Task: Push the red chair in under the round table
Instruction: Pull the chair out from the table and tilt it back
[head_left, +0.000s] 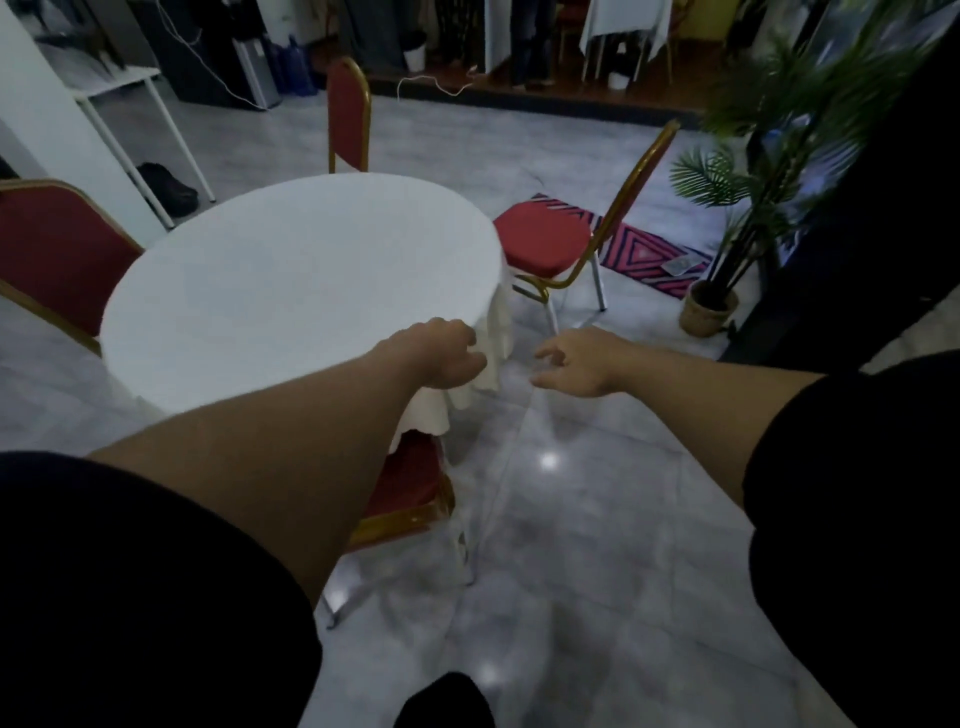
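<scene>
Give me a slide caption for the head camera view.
Both bare hands reach out, empty, toward the pulled-out red chair beside the round table.

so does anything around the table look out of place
The red chair on the right stands pulled out from the round table, seat fully exposed, while the near chair sits tucked under the tablecloth. Both hands are empty.
</scene>
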